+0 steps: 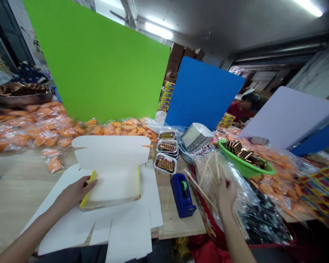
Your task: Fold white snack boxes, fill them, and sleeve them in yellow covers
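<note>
Well, the left hand (76, 191) lies at lower left, fingers pressed together against the yellow edge (88, 189) of a folded white card box (111, 160), its flaps spread flat on the wooden table (15, 190). The right hand (226, 193) sits lower right of centre, fingers bunched among wooden skewers (205, 179) in a clear plastic bag (222, 171); cannot tell if they pinch one. Between the hands: a blue tape dispenser (182, 195) and, just above it, three foil trays (166, 163) of brown food. Right of those, a green bowl (245, 162) of gold-wrapped pieces. Orange packets (44, 126) heap along the table's far side at upper left, more (274, 186) at right. Green (98, 58), blue (200, 91) and lilac (287, 117) boards stand propped behind. Further back at right, a co-worker (242, 111) in red bends low. Strip lights (159, 31) run along the grey ceiling (208, 22); cardboard cartons (178, 58) stack behind the boards.
</note>
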`<control>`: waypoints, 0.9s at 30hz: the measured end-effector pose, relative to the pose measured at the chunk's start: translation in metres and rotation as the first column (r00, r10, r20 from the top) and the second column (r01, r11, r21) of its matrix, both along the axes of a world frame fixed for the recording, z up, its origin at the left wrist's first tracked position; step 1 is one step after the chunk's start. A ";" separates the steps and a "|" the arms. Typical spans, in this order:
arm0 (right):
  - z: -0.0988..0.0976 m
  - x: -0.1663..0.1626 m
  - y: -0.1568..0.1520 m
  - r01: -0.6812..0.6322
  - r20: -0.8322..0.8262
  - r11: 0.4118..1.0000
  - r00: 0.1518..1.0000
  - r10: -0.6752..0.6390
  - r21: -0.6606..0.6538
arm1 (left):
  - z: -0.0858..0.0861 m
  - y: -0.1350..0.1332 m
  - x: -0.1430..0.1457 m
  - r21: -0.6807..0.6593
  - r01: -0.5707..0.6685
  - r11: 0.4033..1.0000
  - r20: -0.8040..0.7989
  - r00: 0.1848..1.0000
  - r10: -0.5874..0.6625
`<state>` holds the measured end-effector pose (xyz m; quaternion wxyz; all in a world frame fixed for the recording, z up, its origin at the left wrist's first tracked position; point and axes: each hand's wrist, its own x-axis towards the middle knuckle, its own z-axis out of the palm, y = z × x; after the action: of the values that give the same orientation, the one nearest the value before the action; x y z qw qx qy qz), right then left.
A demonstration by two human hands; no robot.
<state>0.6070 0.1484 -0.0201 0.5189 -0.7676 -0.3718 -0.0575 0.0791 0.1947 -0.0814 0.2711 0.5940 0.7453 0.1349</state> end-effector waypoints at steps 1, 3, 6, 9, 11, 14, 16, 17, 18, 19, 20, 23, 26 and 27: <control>0.002 -0.006 -0.001 0.003 -0.013 0.999 1.000 -0.002 0.049 | 0.000 0.000 0.000 -0.002 -0.007 1.000 0.006 1.000 0.007; 0.007 -0.026 -0.001 -0.048 -0.017 0.987 0.999 0.051 0.154 | 0.001 -0.001 0.002 0.012 -0.007 1.000 -0.001 1.000 0.007; 0.012 -0.060 0.004 -0.204 0.097 0.953 0.978 0.186 0.223 | 0.005 -0.003 0.006 0.040 0.006 0.999 -0.010 1.000 -0.006; 0.013 -0.087 0.014 -0.306 0.173 0.932 0.946 0.274 0.196 | 0.013 -0.009 0.009 0.021 -0.003 1.000 0.023 1.000 0.002; 0.014 -0.100 0.020 -0.347 0.094 0.911 0.938 0.334 0.223 | 0.022 -0.017 0.011 0.039 -0.049 0.998 0.005 0.999 0.048; 0.016 -0.121 0.021 -0.451 -0.081 0.844 0.867 0.491 0.290 | 0.039 -0.034 0.019 0.273 -0.140 0.952 -0.083 0.982 0.168; 0.019 -0.140 0.015 -0.539 -0.165 0.777 0.776 0.608 0.326 | 0.054 -0.045 0.033 0.447 -0.119 0.887 -0.004 0.991 0.135; 0.021 -0.152 0.011 -0.584 -0.194 0.741 0.726 0.659 0.332 | 0.062 -0.049 0.043 0.490 -0.086 0.867 0.081 0.995 0.052; 0.023 -0.164 0.005 -0.627 -0.216 0.705 0.677 0.704 0.332 | 0.069 -0.052 0.055 0.505 -0.043 0.862 0.181 0.982 -0.057; 0.025 -0.175 0.000 -0.669 -0.235 0.669 0.628 0.742 0.323 | 0.076 -0.054 0.067 0.499 0.008 0.866 0.274 0.947 -0.167; 0.026 -0.187 -0.006 -0.708 -0.251 0.633 0.581 0.774 0.312 | 0.082 -0.055 0.080 0.491 0.063 0.869 0.343 0.903 -0.259; 0.029 -0.215 -0.023 -0.803 -0.326 0.527 0.437 0.838 0.279 | 0.094 -0.053 0.111 0.499 0.176 0.849 0.401 0.821 -0.406; 0.027 -0.229 -0.033 -0.832 -0.430 0.484 0.345 0.834 0.271 | 0.095 -0.052 0.119 0.536 0.238 0.810 0.286 0.851 -0.440; 0.026 -0.228 -0.035 -0.825 -0.467 0.496 0.338 0.817 0.270 | 0.094 -0.051 0.115 0.553 0.258 0.792 0.229 0.867 -0.442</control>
<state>0.3786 0.1130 0.0054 0.5518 -0.4614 -0.5440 0.4320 0.1944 0.1435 0.0128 0.2533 0.7399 0.4983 0.3743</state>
